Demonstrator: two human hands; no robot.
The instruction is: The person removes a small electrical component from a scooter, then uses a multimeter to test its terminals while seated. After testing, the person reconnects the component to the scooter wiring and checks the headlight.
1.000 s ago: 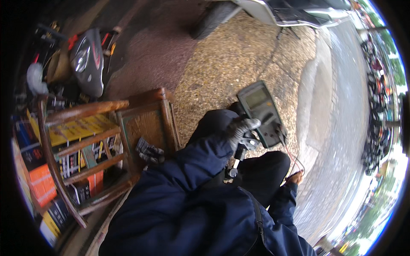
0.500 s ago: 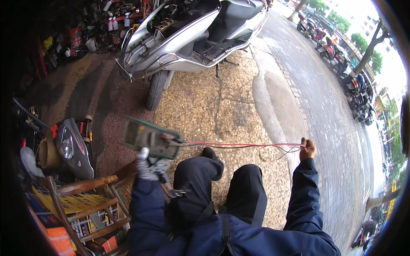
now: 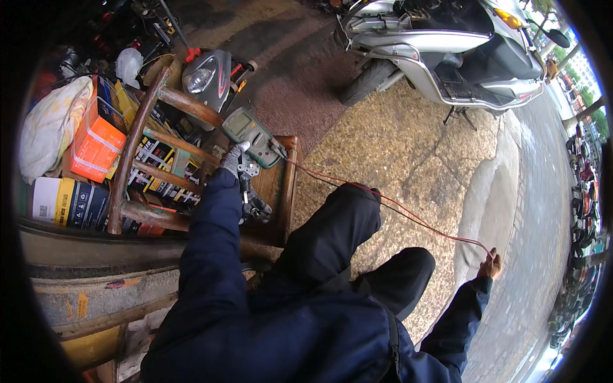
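My gloved left hand [image 3: 233, 157] grips the lower left of a green-cased multimeter [image 3: 253, 141] over the seat of a wooden chair [image 3: 284, 198]. A metal tool [image 3: 249, 199] sits just below that hand; whether my fingers also hold it I cannot tell. Red and black test leads [image 3: 423, 223] run from the meter's lower end across my knees to my bare right hand [image 3: 490, 265], whose fingers are closed on them at the right.
A silver scooter [image 3: 434, 51] with exposed front stands ahead on the paving. A loose fairing with headlamp [image 3: 204, 80], an orange box [image 3: 97, 143], other cartons [image 3: 76, 201] and a cloth [image 3: 51, 127] crowd the left. Parked two-wheelers [image 3: 584, 198] line the road at right.
My left hand has moved left with the multimeter, now over the chair. The leads are stretched out to my right hand, which has moved outward to the right. The view has swung.
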